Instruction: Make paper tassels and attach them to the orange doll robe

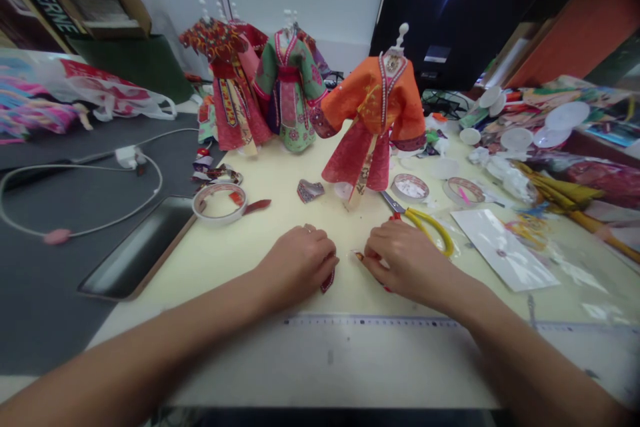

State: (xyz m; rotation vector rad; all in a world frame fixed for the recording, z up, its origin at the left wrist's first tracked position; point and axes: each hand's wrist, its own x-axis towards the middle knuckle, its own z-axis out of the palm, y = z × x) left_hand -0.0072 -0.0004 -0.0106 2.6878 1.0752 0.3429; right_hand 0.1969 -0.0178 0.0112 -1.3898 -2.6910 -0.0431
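A small red patterned strip (327, 281) pokes out from under the left hand (297, 265), which is curled and pressing on it. The right hand (407, 261) pinches a tiny scrap (359, 255) between its fingers. Yellow-handled scissors (429, 228) lie just beyond the right hand, a tape roll (219, 203) beyond the left.

On the table (225, 260), three dress forms (290, 93) stand far off, a tape roll (220, 188) lies left, scissors (430, 230) just beyond the right hand (407, 263), a ruler (370, 322) nearest.

Two bare forearms (125, 353) — a small ring (309, 229) on the left hand (295, 265).
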